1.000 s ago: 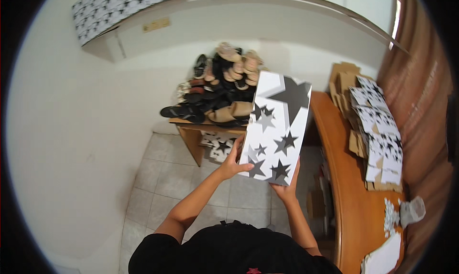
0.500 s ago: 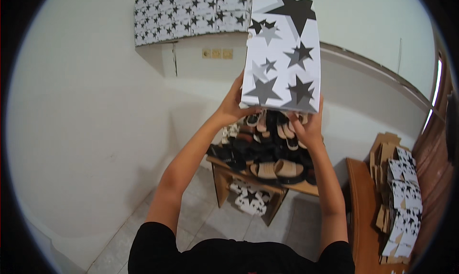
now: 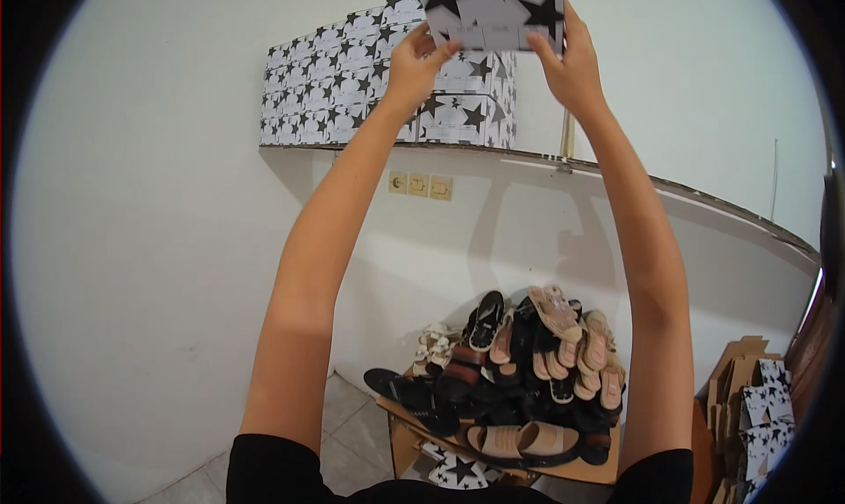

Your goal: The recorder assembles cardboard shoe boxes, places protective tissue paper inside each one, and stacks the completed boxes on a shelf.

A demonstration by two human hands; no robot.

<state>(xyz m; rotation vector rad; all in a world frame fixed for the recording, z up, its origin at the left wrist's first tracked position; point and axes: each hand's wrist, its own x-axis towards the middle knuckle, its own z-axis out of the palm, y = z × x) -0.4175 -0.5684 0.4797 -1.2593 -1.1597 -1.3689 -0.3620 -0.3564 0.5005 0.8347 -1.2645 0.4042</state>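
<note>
Both arms reach up and away from me, holding a white shoebox (image 3: 493, 15) with black stars at the top of the view. My left hand (image 3: 418, 64) grips its lower left corner, thumb on the front face. On the right side, my right hand (image 3: 568, 59) clasps the box with its thumb at the lower front edge. Behind and to the left, matching shoeboxes (image 3: 339, 81) stand stacked in rows on a wall shelf (image 3: 352, 146). The held box overlaps the stack's upper right part; whether it touches the stack I cannot tell.
Below, a wooden table (image 3: 400, 456) bears a heap of sandals (image 3: 528, 363) in black, beige and brown. Flattened star-patterned cartons (image 3: 766, 416) lean at the lower right. Wall sockets (image 3: 419, 185) sit under the shelf, which continues along the wall to the right.
The shoebox has gone up and forward, its end face now towards me instead of its broad starred side. My arms have stretched out, and the view has tilted upward, showing more of the stack.
</note>
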